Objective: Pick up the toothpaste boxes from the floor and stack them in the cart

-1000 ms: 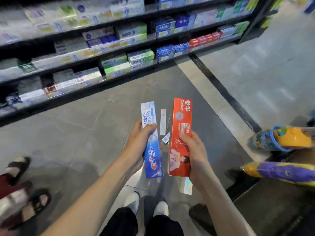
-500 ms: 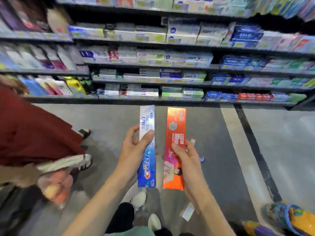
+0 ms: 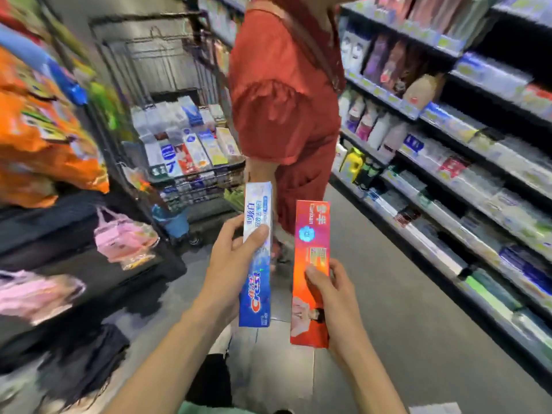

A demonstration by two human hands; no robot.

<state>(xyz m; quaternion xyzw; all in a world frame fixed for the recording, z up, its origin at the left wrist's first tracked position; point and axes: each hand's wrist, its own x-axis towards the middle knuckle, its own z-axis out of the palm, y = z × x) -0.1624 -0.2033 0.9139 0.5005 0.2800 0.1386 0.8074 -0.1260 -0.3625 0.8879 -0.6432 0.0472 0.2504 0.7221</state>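
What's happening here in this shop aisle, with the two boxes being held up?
A person is carrying two toothpaste boxes, one in each hand. The left hand grips a blue and white Crest box, and the right hand grips a red-orange box. Both are held upright, side by side and apart. Ahead stands a wire cart already loaded with rows of toothpaste boxes. Another person in a red dress stands just beside the cart, between it and the shelves.
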